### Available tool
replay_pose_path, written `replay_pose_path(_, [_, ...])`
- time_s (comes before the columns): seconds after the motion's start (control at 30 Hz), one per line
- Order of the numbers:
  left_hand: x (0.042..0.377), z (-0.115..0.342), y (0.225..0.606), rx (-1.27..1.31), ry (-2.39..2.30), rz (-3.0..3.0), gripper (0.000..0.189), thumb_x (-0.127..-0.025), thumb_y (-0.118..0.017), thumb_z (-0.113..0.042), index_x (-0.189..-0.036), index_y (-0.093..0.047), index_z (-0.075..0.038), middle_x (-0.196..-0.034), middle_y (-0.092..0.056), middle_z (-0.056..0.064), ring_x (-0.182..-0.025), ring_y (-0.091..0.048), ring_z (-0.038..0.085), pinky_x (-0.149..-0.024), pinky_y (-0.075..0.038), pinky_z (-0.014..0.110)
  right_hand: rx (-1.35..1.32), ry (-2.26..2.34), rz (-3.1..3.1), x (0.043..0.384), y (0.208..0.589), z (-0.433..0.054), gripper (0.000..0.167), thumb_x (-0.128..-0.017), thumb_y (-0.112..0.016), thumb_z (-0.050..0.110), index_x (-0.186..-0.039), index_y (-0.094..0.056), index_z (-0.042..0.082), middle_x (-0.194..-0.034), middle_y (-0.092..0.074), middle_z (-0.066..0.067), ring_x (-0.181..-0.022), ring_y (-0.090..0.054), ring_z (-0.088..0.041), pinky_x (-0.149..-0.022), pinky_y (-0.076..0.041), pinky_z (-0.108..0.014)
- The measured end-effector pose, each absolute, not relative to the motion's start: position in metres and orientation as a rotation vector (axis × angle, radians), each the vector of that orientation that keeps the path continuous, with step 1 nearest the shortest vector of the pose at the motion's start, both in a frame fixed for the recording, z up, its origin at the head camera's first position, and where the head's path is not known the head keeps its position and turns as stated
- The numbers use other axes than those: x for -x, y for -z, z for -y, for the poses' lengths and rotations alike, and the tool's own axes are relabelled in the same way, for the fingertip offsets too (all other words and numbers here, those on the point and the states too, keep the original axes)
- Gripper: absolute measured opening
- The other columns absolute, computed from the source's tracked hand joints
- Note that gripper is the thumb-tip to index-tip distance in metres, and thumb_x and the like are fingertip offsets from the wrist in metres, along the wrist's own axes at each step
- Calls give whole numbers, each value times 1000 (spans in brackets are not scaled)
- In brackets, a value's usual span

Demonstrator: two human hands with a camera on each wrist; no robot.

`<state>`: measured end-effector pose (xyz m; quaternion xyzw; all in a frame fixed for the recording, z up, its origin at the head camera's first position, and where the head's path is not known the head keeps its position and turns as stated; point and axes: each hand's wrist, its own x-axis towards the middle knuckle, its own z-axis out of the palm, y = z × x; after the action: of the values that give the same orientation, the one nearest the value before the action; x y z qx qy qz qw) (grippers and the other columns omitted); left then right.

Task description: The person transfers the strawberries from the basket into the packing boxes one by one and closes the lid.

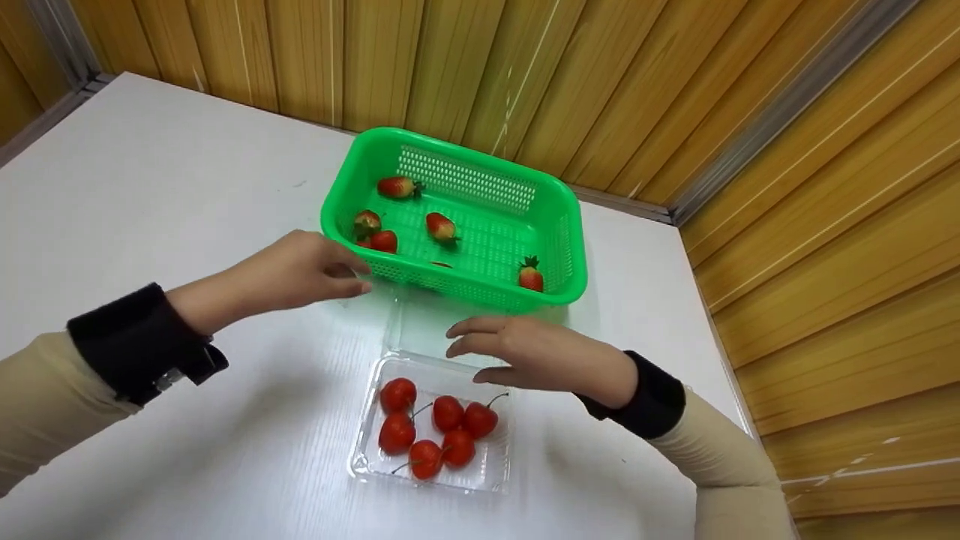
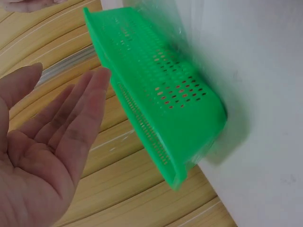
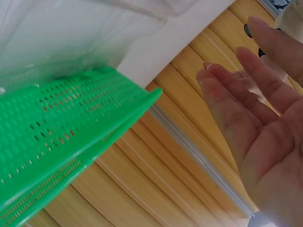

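My left hand hovers beside the front left of the green basket, its fingers relaxed and nothing in them. The right hand hangs above the rear right of a clear plastic box, also holding nothing, fingers loosely extended. Several red cherries with thin stems lie in that box. Its transparent lid is folded back toward the basket. Inside the basket are several strawberries, some partly hidden by the near wall. Both wrist views show the palms apart from the basket.
The basket and box stand on a white table. Wood-patterned panels rise behind the basket and along the right side, meeting at a grey metal corner strip.
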<state>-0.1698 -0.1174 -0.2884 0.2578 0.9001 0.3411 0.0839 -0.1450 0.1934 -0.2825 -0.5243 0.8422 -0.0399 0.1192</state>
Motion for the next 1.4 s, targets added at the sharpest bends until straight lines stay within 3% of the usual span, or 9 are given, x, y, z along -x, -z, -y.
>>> replay_pose_path(0.23, [184, 129, 265, -686, -1076, -2808, 31, -98, -70, -24, -118, -76, -1, -98, -79, 16, -80, -61, 20, -68, -45, 28, 1567, 251, -2509, 170, 266, -192, 35, -94, -74, 15, -127, -66, 5, -134, -67, -14, -126, -65, -28, -102, -58, -37])
replay_pose_path(0.6, [232, 146, 248, -497, -1055, -2919, 38, -99, -64, -26, -124, -71, 3, -103, -77, 23, -94, -70, 33, -72, -51, 28, 1409, 370, -2603, 227, 231, -179, 34, -92, -77, 11, -123, -69, 2, -125, -72, -14, -123, -65, -30, -102, -58, -44])
replay_pose_path(0.83, [269, 159, 246, -340, -1112, -2913, 45, -100, -64, -29, -128, -68, 6, -110, -76, 25, -82, -73, 18, -74, -59, 27, 1200, 473, -2661, 274, 219, -172, 31, -92, -76, 9, -122, -72, 3, -124, -73, -14, -123, -66, -28, -105, -57, -44])
replay_pose_path(1.0, [292, 163, 258, -226, -1102, -2861, 48, -100, -64, -29, -130, -65, 9, -118, -73, 28, -81, -73, 17, -87, -62, 40, 1011, 506, -2669, 311, 227, -163, 34, -93, -75, 11, -126, -71, 5, -129, -72, -15, -127, -65, -27, -109, -53, -42])
replay_pose_path(1.2, [306, 172, 267, -117, -1134, -2841, 50, -100, -65, -30, -130, -64, 10, -125, -69, 30, -70, -65, 5, -79, -62, 33, 962, 548, -2643, 340, 241, -147, 34, -94, -74, 12, -127, -71, 5, -132, -71, -14, -129, -64, -27, -111, -51, -40])
replay_pose_path(1.3, [308, 172, 276, -80, -1133, -2818, 49, -100, -64, -29, -131, -64, 11, -125, -69, 30, -75, -68, 13, -83, -62, 37, 969, 536, -2615, 350, 251, -140, 34, -94, -74, 13, -127, -71, 5, -133, -70, -15, -130, -63, -29, -112, -51, -41])
replay_pose_path(1.4, [309, 167, 287, -77, -1113, -2793, 49, -101, -63, -27, -132, -62, 11, -126, -69, 31, -92, -73, 30, -92, -62, 43, 954, 514, -2594, 357, 262, -135, 35, -94, -74, 13, -128, -70, 4, -134, -69, -16, -130, -62, -30, -111, -51, -41])
